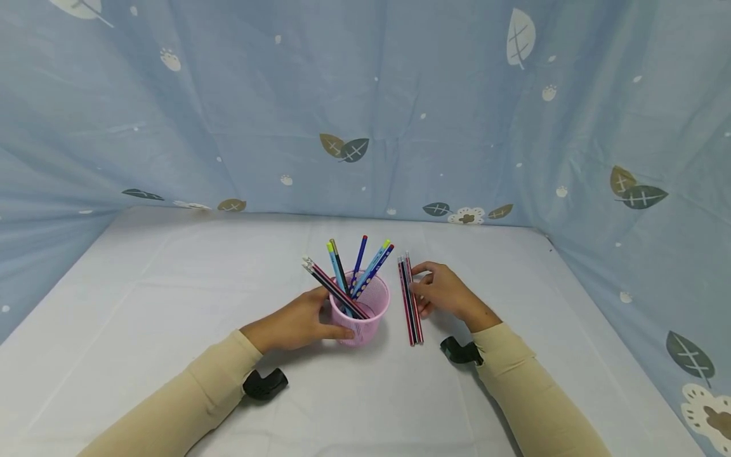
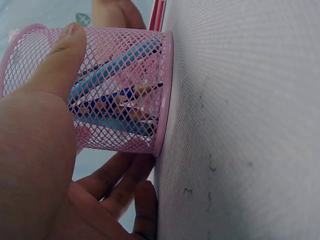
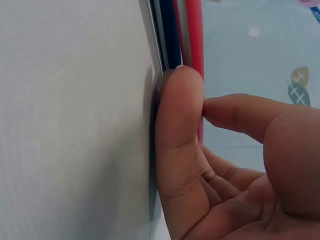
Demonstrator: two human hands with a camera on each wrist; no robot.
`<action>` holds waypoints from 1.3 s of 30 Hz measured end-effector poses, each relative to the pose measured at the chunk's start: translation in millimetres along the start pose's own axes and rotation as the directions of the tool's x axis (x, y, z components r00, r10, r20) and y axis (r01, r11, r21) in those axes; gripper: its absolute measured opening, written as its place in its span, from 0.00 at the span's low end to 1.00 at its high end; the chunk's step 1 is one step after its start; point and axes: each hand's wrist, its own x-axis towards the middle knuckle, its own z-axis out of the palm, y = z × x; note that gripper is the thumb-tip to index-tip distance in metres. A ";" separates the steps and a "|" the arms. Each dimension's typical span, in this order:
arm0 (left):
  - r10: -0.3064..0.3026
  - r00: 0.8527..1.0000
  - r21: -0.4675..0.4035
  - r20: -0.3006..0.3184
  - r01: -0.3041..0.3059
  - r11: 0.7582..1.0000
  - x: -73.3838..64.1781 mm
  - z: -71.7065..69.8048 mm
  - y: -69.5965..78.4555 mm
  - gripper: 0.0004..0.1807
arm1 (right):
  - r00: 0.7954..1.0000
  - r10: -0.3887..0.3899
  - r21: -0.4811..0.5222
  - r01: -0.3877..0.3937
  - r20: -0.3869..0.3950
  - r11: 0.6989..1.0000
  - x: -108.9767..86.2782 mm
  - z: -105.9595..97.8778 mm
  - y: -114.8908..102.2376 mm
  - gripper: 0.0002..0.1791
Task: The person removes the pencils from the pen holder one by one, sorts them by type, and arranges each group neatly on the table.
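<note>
We have our left hand wrapped around the side of the pink mesh cup, which stands upright on the surface with mixed pencils leaning inside it. To the right of the cup, just beside it but apart, striped pencils lie in a close row. Our right hand has thumb and finger pinched at the near edge of that row; how many pencils they take in, we cannot tell. We judge the step in hand to be gathering these pencils while the cup is steadied. The next move would seem to call for a firm pinch, a clean lift and a tilt toward the cup's mouth.
</note>
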 end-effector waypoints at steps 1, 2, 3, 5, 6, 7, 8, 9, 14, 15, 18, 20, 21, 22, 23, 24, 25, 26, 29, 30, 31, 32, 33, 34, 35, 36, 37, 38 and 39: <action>0.000 1.000 -0.002 0.001 0.000 1.000 -0.1 0.1 -0.1 0.50 | 1.000 0.000 -0.007 0.000 -0.002 1.000 -0.4 0.3 -0.5 0.26; 0.001 1.000 -0.004 0.001 -0.001 1.000 -0.2 0.0 0.0 0.50 | 1.000 0.000 -0.013 0.000 -0.005 1.000 -0.8 0.6 -1.1 0.26; 0.002 1.000 -0.007 0.001 -0.002 1.000 -0.3 0.0 0.0 0.50 | 1.000 0.000 -0.020 0.000 -0.008 1.000 -1.4 0.9 -1.9 0.26; 0.004 1.000 -0.012 0.002 -0.004 1.000 -0.5 -0.2 0.1 0.50 | 1.000 -0.002 -0.030 0.001 -0.013 1.000 -2.3 1.5 -3.0 0.25; 0.004 1.000 -0.014 0.003 -0.004 1.000 -0.6 -0.3 0.1 0.50 | 1.000 -0.003 -0.036 0.002 -0.016 0.999 -2.7 1.6 -3.4 0.26; 0.005 1.000 -0.016 0.003 -0.005 1.000 -0.7 -0.4 0.1 0.50 | 1.000 -0.005 -0.041 0.004 -0.019 0.999 -3.0 1.9 -3.7 0.26; 0.004 1.000 -0.016 0.004 -0.004 1.000 -0.8 -0.5 0.0 0.50 | 1.000 -0.007 -0.047 0.006 -0.022 0.999 -3.1 2.1 -4.0 0.26; 0.003 1.000 -0.015 0.003 -0.003 1.000 -0.8 -0.5 -0.2 0.49 | 1.000 -0.010 -0.053 0.009 -0.024 0.999 -3.3 2.2 -4.1 0.26; -0.008 1.000 -0.010 0.005 0.008 1.000 -0.6 -0.7 0.2 0.50 | 0.999 -0.023 -0.077 0.020 -0.036 0.997 -3.9 2.2 -4.6 0.27; -0.012 1.000 -0.009 0.004 0.012 1.000 -0.7 -0.8 0.3 0.50 | 0.999 -0.021 -0.080 0.018 -0.038 0.997 -4.1 2.2 -4.8 0.27; -0.016 1.000 -0.009 0.005 0.016 1.000 -0.7 -0.7 0.5 0.50 | 0.999 -0.012 -0.092 0.008 -0.043 0.996 -4.1 2.7 -4.9 0.28; -0.017 1.000 -0.010 0.007 0.017 1.000 -0.7 -0.8 0.5 0.50 | 0.999 -0.004 -0.100 -0.001 -0.047 0.995 -3.6 3.2 -4.7 0.28; -0.018 1.000 -0.010 0.007 0.018 1.000 -0.8 -0.7 0.5 0.50 | 0.999 -0.002 -0.105 -0.003 -0.049 0.994 -3.5 3.4 -4.4 0.28; -0.018 1.000 -0.013 0.008 0.018 1.000 -0.8 -0.7 0.6 0.50 | 0.999 0.001 -0.108 -0.006 -0.051 0.994 -3.3 3.6 -4.2 0.29; -0.019 1.000 -0.014 0.009 0.019 1.000 -0.8 -0.8 0.4 0.50 | 0.999 0.002 -0.112 -0.008 -0.051 0.994 -3.1 3.8 -4.0 0.29; -0.019 1.000 -0.016 0.011 0.019 1.000 -0.9 -0.7 0.2 0.50 | 0.999 0.004 -0.112 -0.010 -0.053 0.994 -3.0 4.0 -4.0 0.29; -0.019 1.000 -0.016 0.011 0.019 1.000 -0.8 -0.6 0.1 0.50 | 0.998 0.005 -0.114 -0.011 -0.055 0.993 -3.0 4.1 -4.0 0.29; -0.020 1.000 -0.016 0.011 0.020 1.000 -0.8 -0.7 0.0 0.50 | 0.998 0.005 -0.115 -0.012 -0.056 0.993 -3.0 4.3 -4.1 0.29; -0.020 1.000 -0.014 0.013 0.020 1.000 -0.5 -0.7 -0.8 0.50 | 0.999 -0.003 -0.111 -0.002 -0.052 0.994 -2.8 4.4 -4.0 0.29; -0.019 1.000 -0.013 0.013 0.019 1.000 -0.4 -0.6 -0.9 0.50 | 0.999 -0.004 -0.108 -0.002 -0.053 0.994 -2.7 4.5 -4.1 0.29; -0.018 1.000 -0.012 0.013 0.019 1.000 -0.3 -0.7 -1.1 0.50 | 0.999 -0.007 -0.107 0.002 -0.051 0.994 -2.6 4.6 -4.0 0.29; -0.018 1.000 -0.010 0.012 0.018 1.000 -0.2 -0.6 -1.2 0.50 | 0.999 -0.010 -0.103 0.005 -0.050 0.995 -2.6 4.7 -4.1 0.29; -0.018 1.000 -0.010 0.011 0.018 1.000 0.0 -0.5 -1.5 0.50 | 0.999 -0.015 -0.104 0.010 -0.047 0.995 -2.6 4.7 -4.0 0.28; -0.014 1.000 -0.007 0.010 0.014 1.000 0.2 -0.3 -1.8 0.50 | 0.999 -0.020 -0.106 0.015 -0.047 0.994 -2.7 4.8 -4.2 0.28; -0.014 1.000 -0.007 0.009 0.014 1.000 0.3 -0.3 -1.8 0.50 | 0.999 -0.026 -0.112 0.020 -0.047 0.994 -2.8 4.9 -4.2 0.29; -0.010 1.000 -0.005 0.009 0.010 1.000 0.3 -0.2 -2.0 0.50 | 0.998 -0.027 -0.119 0.021 -0.051 0.993 -3.2 5.1 -4.4 0.28; -0.006 1.000 -0.003 0.009 0.006 1.000 0.3 -0.2 -2.1 0.50 | 0.998 -0.033 -0.128 0.026 -0.056 0.991 -3.6 5.2 -4.6 0.28; -0.005 1.000 -0.005 0.009 0.005 1.000 0.4 -0.1 -2.0 0.50 | 0.997 -0.041 -0.141 0.031 -0.066 0.989 -4.0 5.4 -5.0 0.28; -0.004 1.000 -0.008 0.009 0.004 1.000 0.5 -0.2 -2.0 0.50 | 0.995 -0.055 -0.161 0.042 -0.078 0.986 -4.5 5.6 -5.3 0.28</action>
